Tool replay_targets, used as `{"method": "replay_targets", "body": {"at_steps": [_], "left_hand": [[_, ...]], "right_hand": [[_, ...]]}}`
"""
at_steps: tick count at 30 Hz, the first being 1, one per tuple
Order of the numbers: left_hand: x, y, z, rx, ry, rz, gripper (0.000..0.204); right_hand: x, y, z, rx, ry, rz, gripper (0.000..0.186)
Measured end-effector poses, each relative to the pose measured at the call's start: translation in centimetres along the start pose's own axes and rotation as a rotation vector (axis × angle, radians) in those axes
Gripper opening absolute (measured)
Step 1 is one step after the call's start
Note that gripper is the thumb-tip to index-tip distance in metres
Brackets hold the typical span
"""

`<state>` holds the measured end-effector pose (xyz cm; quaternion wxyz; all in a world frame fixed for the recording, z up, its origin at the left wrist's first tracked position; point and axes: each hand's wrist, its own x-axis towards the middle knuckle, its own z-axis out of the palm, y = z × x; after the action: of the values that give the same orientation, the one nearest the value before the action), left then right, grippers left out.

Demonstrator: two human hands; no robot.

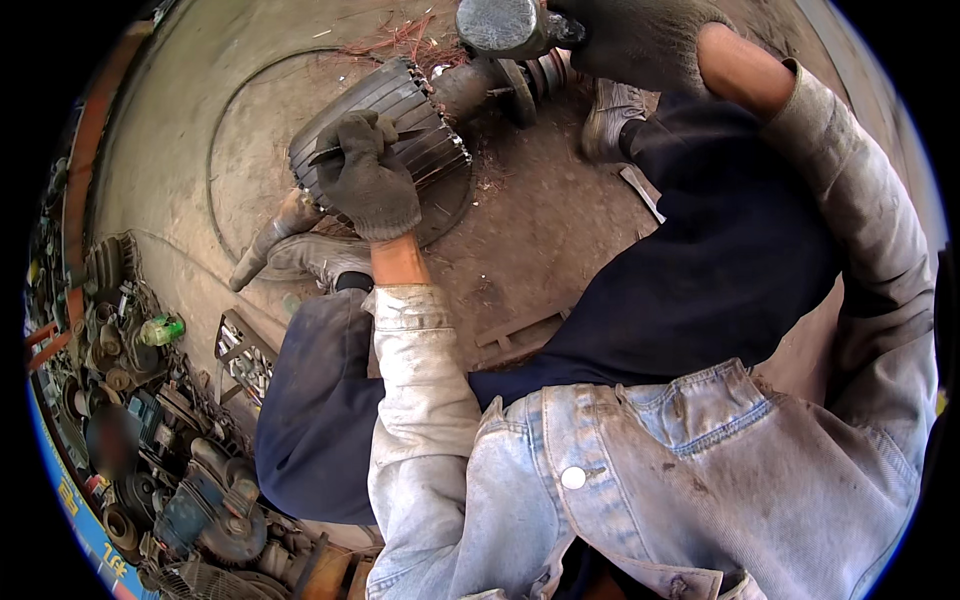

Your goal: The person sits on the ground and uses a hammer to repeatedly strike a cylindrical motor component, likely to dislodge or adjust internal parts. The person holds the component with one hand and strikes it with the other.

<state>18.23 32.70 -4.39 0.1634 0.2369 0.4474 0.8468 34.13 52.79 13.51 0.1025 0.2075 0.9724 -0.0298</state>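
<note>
A slotted motor rotor (330,115) lies on the ground between my feet, its thick shaft (255,250) angled down to the left and rings at the other end. My left hand (370,175), in a dark knit glove, is closed around a thin dark metal tool, probably a chisel, resting across the rotor's body. Up at the top right, my right hand (640,45), also gloved, grips a hammer (498,25) by its dark handle, the broad steel head raised over the rotor's far end. Part of the handle is hidden under the glove.
A pile of old motor parts and gears (210,500) lines the left side, with a green bottle (160,330) on it and a metal tray of scraps (240,350) beside it. Red wire scraps (385,45) and a cable loop lie around the rotor. My bent legs (660,290) flank the work.
</note>
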Motion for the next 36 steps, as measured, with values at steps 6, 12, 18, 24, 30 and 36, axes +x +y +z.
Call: {"method": "replay_targets", "body": {"at_steps": [6, 12, 18, 24, 30, 36], "left_hand": [[-0.3, -1.6, -2.3, -0.026, 0.004, -0.03, 0.024], [-0.1, -1.6, -2.4, 0.205, -0.066, -0.089, 0.021], [1.1, -1.5, 1.4, 0.261, -0.206, -0.282, 0.022], [1.3, -3.1, 1.0, 0.499, -0.322, 0.011, 0.019], [1.7, -5.4, -2.0, 0.395, -0.315, -0.029, 0.02], [1.5, -1.9, 0.7, 0.224, -0.254, -0.266, 0.018]], "right_hand": [[0.0, -0.9, 0.2, 0.036, -0.008, -0.022, 0.033], [0.3, -2.3, 0.0, 0.053, -0.081, -0.029, 0.034], [-0.3, -2.8, -1.9, 0.104, 0.083, -0.082, 0.032], [-0.7, -5.9, -4.7, 0.016, 0.093, -0.3, 0.025], [1.2, -9.7, -3.8, -0.195, -0.032, -0.142, 0.022], [0.7, -8.3, -4.2, -0.099, 0.069, -0.249, 0.027]]}}
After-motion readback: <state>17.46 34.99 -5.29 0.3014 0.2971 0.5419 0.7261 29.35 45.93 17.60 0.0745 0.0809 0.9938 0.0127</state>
